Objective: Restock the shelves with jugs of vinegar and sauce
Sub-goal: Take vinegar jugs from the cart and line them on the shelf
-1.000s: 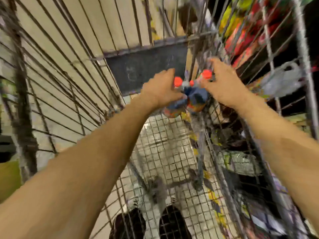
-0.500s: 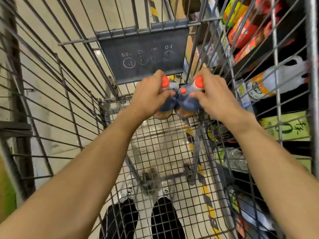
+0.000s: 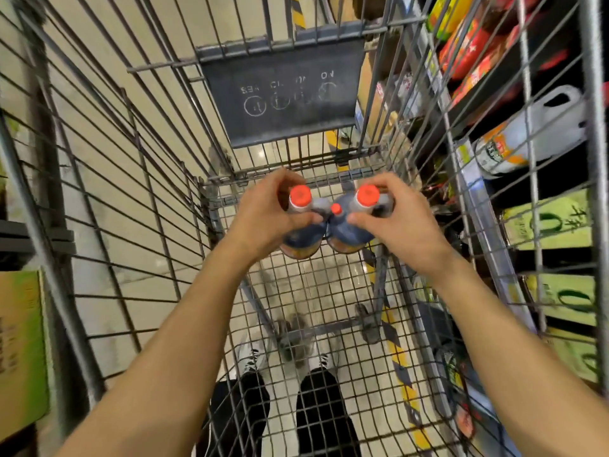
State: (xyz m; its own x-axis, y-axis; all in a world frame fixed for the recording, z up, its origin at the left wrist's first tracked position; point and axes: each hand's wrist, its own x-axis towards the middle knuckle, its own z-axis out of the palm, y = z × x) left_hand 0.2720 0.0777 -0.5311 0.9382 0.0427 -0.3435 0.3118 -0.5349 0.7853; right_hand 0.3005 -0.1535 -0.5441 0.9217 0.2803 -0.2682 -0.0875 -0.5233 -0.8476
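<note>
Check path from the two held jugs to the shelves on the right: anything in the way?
Yes. The left hand and right hand each grip an orange-capped jug inside the wire cart. The cart's right side wall stands between the jugs and the shelves, so they likely have to go up over its rim.

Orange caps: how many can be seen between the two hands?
3: a large orange cap by the left hand, another by the right hand, a small one between them. Others may be hidden.
</note>
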